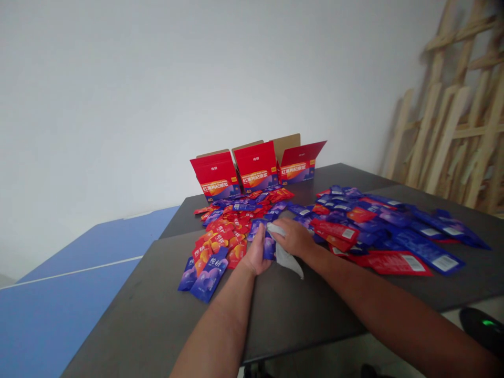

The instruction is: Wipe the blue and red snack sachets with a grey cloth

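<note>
Head view: I have the forearms (224,325) reaching over the near edge of the tabletop (299,320).

Nearest, toward the left edge: two blue pouches (208,278), overlapping, long axes slanting, far ends tipped right. They lie left of the left hand (259,253), apart from it.

Key relation: the held pouch (270,249), blue-purple, sits between both hands, right against the left palm side. Left is clamped on it, thumb along its face. Right hand (294,237) is on its other side, bunched on a white cloth (289,262); I read it as pressing the cloth to the pouch, exact contact hidden. Left is the nearer hand: direct grip, where right has cloth in between.

Held pouch's long axis seems to run near edge to far edge, far end leaning a bit left. Ends partly covered, so I can't tell which end is the top. Cloth tail trails toward the near edge.

Beyond the left hand: red pouches (221,229), mixed with blue further back. Toward the right edge: mixed pile (370,215), its nearest red pouch (394,261) lying about parallel to the near edge.

By the far edge: three red boxes (255,170) in a row, flaps up, printed fronts facing me.
</note>
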A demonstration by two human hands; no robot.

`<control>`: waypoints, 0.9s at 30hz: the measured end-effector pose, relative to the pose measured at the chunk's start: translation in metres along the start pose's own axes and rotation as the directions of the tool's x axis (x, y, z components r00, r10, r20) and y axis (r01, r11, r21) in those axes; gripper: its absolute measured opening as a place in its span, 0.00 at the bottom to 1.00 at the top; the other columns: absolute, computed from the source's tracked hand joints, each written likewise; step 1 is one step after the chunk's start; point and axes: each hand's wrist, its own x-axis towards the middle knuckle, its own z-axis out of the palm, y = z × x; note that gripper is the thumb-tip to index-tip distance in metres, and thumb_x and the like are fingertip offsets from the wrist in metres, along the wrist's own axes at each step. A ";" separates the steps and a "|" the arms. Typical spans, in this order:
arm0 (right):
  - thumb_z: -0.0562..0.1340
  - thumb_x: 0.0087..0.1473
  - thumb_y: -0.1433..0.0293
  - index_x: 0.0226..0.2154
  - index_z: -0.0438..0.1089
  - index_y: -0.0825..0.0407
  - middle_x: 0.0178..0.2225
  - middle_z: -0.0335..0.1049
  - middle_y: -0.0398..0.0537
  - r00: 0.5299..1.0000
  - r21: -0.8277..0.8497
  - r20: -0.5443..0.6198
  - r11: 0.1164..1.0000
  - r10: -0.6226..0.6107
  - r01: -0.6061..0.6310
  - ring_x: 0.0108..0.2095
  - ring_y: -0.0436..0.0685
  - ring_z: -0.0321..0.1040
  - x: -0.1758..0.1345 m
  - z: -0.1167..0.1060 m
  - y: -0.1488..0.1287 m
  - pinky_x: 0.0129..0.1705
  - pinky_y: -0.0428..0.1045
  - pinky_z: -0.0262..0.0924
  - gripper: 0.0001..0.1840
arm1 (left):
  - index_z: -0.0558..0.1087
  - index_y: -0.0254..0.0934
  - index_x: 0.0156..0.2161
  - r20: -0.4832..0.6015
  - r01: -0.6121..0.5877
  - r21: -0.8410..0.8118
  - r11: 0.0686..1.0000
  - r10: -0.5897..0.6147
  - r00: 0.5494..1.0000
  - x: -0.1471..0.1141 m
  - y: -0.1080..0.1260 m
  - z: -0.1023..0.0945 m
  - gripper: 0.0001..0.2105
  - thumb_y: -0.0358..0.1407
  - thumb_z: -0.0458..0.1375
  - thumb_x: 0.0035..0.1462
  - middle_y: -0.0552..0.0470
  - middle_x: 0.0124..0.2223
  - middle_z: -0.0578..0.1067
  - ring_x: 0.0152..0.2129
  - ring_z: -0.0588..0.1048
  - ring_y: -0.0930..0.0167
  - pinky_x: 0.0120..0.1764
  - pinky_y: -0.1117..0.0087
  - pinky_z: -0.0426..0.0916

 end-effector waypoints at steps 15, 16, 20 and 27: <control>0.57 0.55 0.60 0.37 0.69 0.50 0.33 0.73 0.46 0.897 0.191 -0.131 0.899 0.422 -0.395 0.33 0.56 0.69 0.011 -0.011 0.019 0.34 0.48 0.60 0.12 | 0.71 0.35 0.45 0.070 -0.069 -0.099 0.993 0.076 0.995 0.003 0.006 -0.009 0.20 0.49 0.56 0.55 0.49 0.32 0.74 0.23 0.70 0.74 0.19 0.75 0.59; 0.57 0.55 0.61 0.38 0.69 0.50 0.34 0.73 0.47 0.928 0.189 -0.133 0.928 0.349 -0.322 0.35 0.56 0.69 0.009 -0.011 0.016 0.36 0.49 0.61 0.12 | 0.71 0.35 0.44 0.067 -0.091 -0.131 0.987 0.100 0.993 0.003 0.008 -0.009 0.20 0.50 0.55 0.55 0.49 0.32 0.74 0.22 0.70 0.74 0.19 0.76 0.58; 0.59 0.54 0.65 0.41 0.70 0.51 0.37 0.72 0.50 0.996 0.117 -0.034 0.990 -0.077 0.080 0.39 0.57 0.68 -0.002 -0.005 -0.005 0.43 0.51 0.61 0.12 | 0.72 0.34 0.37 -0.055 -0.136 -0.174 0.975 0.129 0.990 0.006 0.011 -0.011 0.21 0.53 0.55 0.54 0.50 0.29 0.74 0.22 0.71 0.73 0.21 0.75 0.62; 0.61 0.52 0.65 0.36 0.71 0.50 0.33 0.70 0.50 0.915 -0.008 0.158 0.926 -0.370 0.376 0.36 0.58 0.66 -0.013 0.002 -0.030 0.42 0.52 0.59 0.08 | 0.73 0.33 0.35 -0.089 -0.078 -0.180 0.981 0.062 0.994 0.008 0.007 -0.011 0.22 0.53 0.53 0.55 0.48 0.30 0.76 0.28 0.76 0.68 0.37 0.68 0.69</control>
